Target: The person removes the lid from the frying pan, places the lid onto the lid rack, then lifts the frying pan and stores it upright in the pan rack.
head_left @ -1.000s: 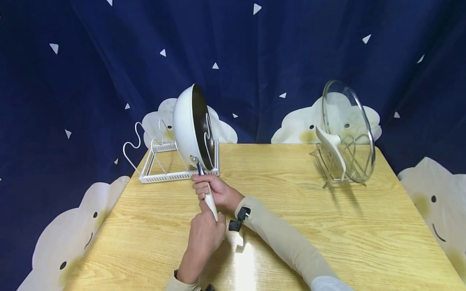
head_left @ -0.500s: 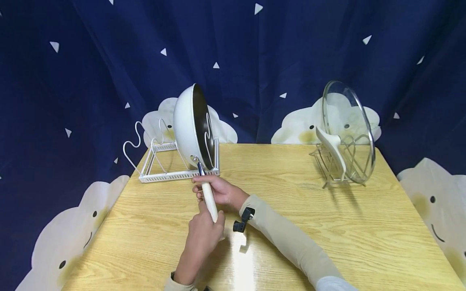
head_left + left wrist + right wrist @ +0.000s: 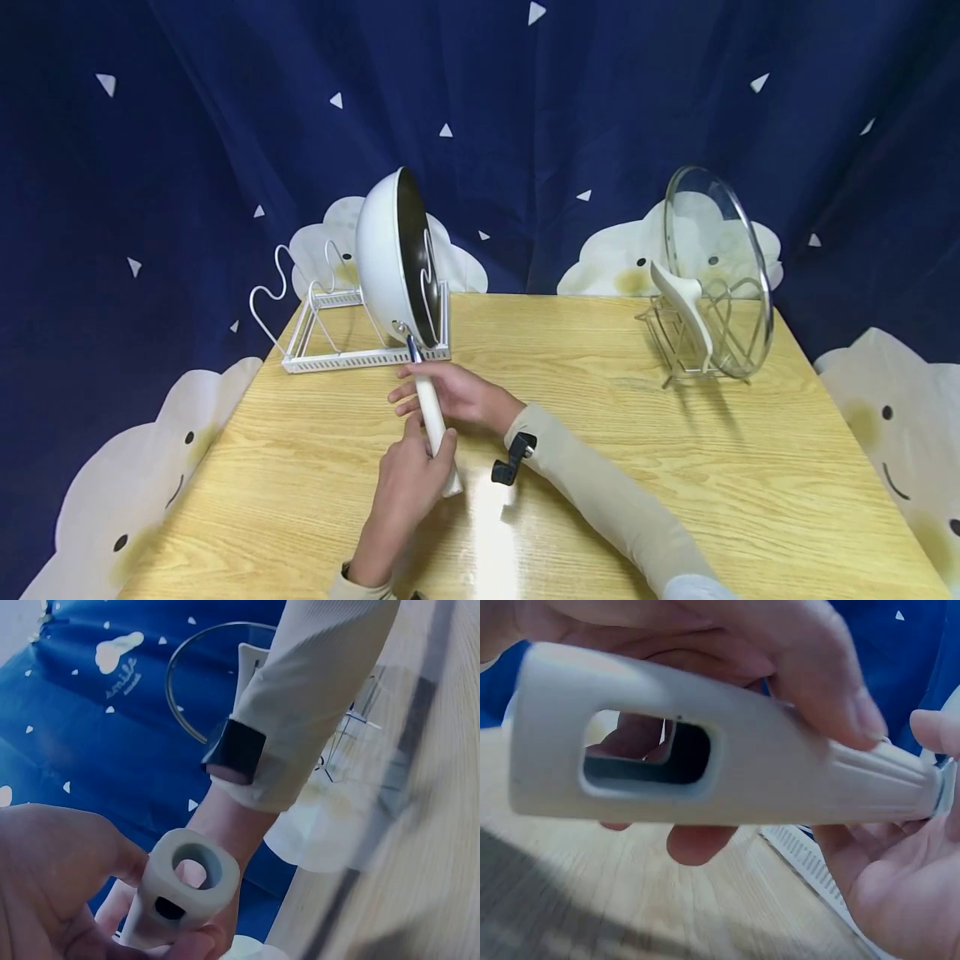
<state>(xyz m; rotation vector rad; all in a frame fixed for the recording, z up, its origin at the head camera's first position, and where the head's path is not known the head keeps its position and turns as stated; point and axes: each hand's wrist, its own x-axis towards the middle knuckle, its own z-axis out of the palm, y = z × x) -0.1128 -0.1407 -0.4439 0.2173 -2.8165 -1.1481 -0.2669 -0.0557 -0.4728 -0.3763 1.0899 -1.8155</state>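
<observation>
A white wok (image 3: 381, 258) with a dark inside stands on its side in a white wire rack (image 3: 345, 362) at the left. Its pale handle (image 3: 429, 408) slopes toward me. My left hand (image 3: 408, 479) grips the handle near its end, thumb on one side and fingers on the other; the hollow handle end (image 3: 184, 881) shows in the left wrist view. Beneath the handle's upper part lies my right hand (image 3: 457, 390), fingers loosely spread past it. In the right wrist view its palm (image 3: 907, 885) is turned up beside the handle's neck.
At the back right, a glass lid (image 3: 720, 275) with a white grip (image 3: 686, 304) leans in a metal wire stand (image 3: 675, 354). All this stands on a wooden table (image 3: 637, 450). Behind hangs a dark blue curtain (image 3: 495, 100) with clouds and white triangles.
My right hand's fingers have uncurled from the handle and the hand has drifted slightly right. My left hand has slid up, so the handle's end shows below it. The wok stays put.
</observation>
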